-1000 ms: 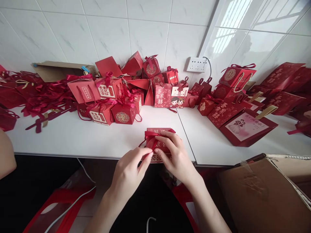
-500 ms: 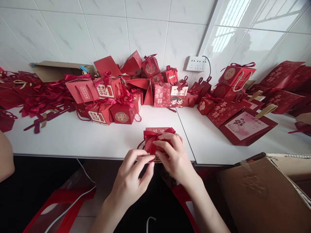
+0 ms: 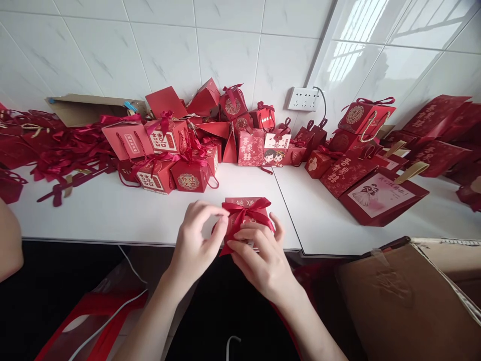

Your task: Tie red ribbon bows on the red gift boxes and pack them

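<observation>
A small red gift box (image 3: 244, 202) with pale lettering sits at the table's front edge. Across its top lies a dark red satin ribbon (image 3: 252, 207) tied in a bow. My left hand (image 3: 199, 235) is at the left side of the bow, thumb and index finger curled together at the ribbon's edge. My right hand (image 3: 263, 255) reaches over the front of the box and pinches a hanging ribbon tail near the front edge. Its fingers hide much of the box's front.
Several red gift boxes (image 3: 190, 175) are stacked behind, beside a heap of loose ribbons (image 3: 80, 148). More boxes and a bag with a couple print (image 3: 381, 198) stand to the right. A cardboard carton (image 3: 406, 296) is at the lower right. Another person's arm (image 3: 9, 240) shows at left.
My left hand has moved up and left to the bow's left side. My right hand has shifted down toward the ribbon tail, uncovering the bow's loops.
</observation>
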A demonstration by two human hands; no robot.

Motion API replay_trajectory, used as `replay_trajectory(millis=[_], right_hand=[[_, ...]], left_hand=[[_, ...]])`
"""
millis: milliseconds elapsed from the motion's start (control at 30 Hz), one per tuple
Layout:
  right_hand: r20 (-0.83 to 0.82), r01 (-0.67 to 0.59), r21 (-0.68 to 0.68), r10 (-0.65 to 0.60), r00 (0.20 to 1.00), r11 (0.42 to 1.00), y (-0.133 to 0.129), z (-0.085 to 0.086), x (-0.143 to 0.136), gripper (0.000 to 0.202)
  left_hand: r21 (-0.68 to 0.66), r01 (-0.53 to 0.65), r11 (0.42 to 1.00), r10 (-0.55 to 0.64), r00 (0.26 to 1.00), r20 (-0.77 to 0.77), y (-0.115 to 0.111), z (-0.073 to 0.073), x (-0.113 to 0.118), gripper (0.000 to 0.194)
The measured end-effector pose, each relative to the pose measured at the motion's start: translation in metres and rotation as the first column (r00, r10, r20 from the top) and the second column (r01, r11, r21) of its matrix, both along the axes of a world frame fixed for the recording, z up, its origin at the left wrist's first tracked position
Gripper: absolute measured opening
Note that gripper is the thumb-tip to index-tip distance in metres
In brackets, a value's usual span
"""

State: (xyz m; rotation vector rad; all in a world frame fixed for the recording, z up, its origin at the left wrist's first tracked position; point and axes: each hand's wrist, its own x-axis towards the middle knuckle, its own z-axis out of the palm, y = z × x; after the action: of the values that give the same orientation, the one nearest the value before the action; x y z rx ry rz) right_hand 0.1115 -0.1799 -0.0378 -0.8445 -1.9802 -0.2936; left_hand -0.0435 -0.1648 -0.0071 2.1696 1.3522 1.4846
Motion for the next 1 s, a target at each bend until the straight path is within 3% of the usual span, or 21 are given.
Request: replay_trajectory(millis=[100, 200, 467, 633, 733, 767, 833, 900, 1000], right_hand=[[-0.021, 0.004, 0.017, -0.003, 1.0, 1.0, -0.007, -0.005, -0.011, 0.01], [-0.063, 0.013, 0.024, -0.011, 0.998, 1.0, -0.013, -0.01, -0.021, 0.009], [-0.139, 0.031, 0.039, -0.026, 0.99, 0.999, -0.013, -0.016, -0.029, 0.011], [-0.097, -0.135, 0.001, 0.134, 0.986, 0.991, -0.025, -0.008, -0.021, 0.006], [-0.234, -0.219, -0.039, 0.204, 0.951, 0.975, -0.033, 0.004, -0.001, 0.01], [-0.314, -0.188, -0.059, 0.161, 0.936, 0.98, -0.033, 0.007, 0.008, 0.013], [-0.446, -0.04, -0.168, -0.04, 0.894, 0.985, -0.029, 0.011, 0.025, 0.016], [-0.46, 0.08, -0.383, -0.265, 0.847, 0.92, -0.021, 0.011, 0.039, 0.019], [-0.358, 0.014, -0.709, -0.377, 0.854, 0.705, -0.009, 0.007, 0.049, 0.034]], left_hand=[[-0.079, 0.066, 0.995, -0.073, 0.994, -0.08, 0.025, 0.01, 0.006, 0.015], [-0.191, 0.122, 0.974, -0.148, 0.981, -0.13, 0.039, 0.011, 0.008, 0.016], [-0.321, 0.253, 0.913, -0.292, 0.953, -0.078, 0.042, 0.005, 0.006, 0.015], [-0.317, 0.234, 0.919, -0.269, 0.961, -0.071, 0.045, 0.002, 0.007, 0.014], [-0.326, 0.245, 0.913, -0.28, 0.958, -0.064, 0.045, 0.001, 0.007, 0.015], [-0.335, 0.255, 0.907, -0.292, 0.954, -0.067, 0.044, 0.002, 0.006, 0.017], [-0.358, 0.278, 0.891, -0.323, 0.943, -0.072, 0.043, 0.004, 0.005, 0.02], [-0.391, 0.303, 0.869, -0.36, 0.93, -0.079, 0.041, 0.005, 0.004, 0.024], [-0.428, 0.321, 0.845, -0.387, 0.919, -0.075, 0.04, 0.006, 0.0, 0.034]])
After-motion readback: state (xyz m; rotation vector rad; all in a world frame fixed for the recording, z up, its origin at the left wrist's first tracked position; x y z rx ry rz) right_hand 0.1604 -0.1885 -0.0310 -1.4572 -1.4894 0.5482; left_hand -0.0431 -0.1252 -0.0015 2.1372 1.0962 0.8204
